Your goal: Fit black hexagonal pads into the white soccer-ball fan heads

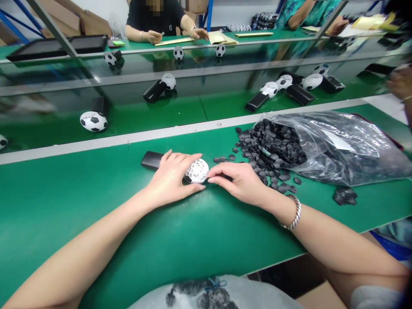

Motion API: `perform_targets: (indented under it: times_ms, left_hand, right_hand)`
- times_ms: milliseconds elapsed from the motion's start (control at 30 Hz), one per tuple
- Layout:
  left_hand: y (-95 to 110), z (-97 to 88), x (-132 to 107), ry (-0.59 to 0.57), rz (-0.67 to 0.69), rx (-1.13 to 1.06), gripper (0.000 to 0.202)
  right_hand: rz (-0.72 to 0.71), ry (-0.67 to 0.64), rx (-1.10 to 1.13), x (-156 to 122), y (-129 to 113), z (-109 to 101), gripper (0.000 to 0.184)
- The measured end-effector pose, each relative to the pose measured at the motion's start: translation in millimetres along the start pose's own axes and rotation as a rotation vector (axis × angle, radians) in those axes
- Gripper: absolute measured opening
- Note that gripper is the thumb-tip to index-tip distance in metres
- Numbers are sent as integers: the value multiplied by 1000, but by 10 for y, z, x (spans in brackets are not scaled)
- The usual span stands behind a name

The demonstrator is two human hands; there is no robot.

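You are facing a green worktop (80,180), its pale edging (161,134) running beside a glossy green lane (128,109). Beyond, metal posts (52,28) are slanting, cardboard boxes (64,19) and blue frames (209,13) are standing before a pale wall (238,8).

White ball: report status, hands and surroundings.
Left hand gripping white ball. Right hand at ball's right edge, fingertip contents unclear. Loose black pieces close beyond right hand.

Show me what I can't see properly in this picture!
In the head view:
Where the black handle meets the white ball: hidden by the left hand.
Whether the right hand pinches anything: too small to tell.
Left-edge ball: cut off by the picture's edge.
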State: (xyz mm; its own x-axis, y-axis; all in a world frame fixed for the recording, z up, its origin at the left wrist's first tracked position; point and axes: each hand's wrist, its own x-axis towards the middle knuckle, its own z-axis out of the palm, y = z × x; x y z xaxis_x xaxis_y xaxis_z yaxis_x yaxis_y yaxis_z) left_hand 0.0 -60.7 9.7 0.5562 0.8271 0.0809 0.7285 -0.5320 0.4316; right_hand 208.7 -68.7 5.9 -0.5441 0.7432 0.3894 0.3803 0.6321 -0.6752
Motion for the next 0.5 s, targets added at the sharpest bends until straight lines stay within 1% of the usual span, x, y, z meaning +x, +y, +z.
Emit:
perform_targets:
  times_ms: [67,167,233,367,500]
  left_hand:
    - [4,8,3,3,1,7,70]
    - [14,8,12,-3,-1,11,70]
    - [21,4,17,-7,-4,10,70]
    - [30,0,15,-6,-5,3,71]
    - [31,3,1,9,-8,2,70]
  right_hand:
    - [-1,-4,-25,0,-6,4,12]
    - [-61,-4,-66,-4,-6,-7,18]
    - [-74,5,-78,-10,-7,-18,15]
    - [-24,44,-82,-19,-20,-31,10]
    - [-4,98,-87,-19,-32,-9,8]
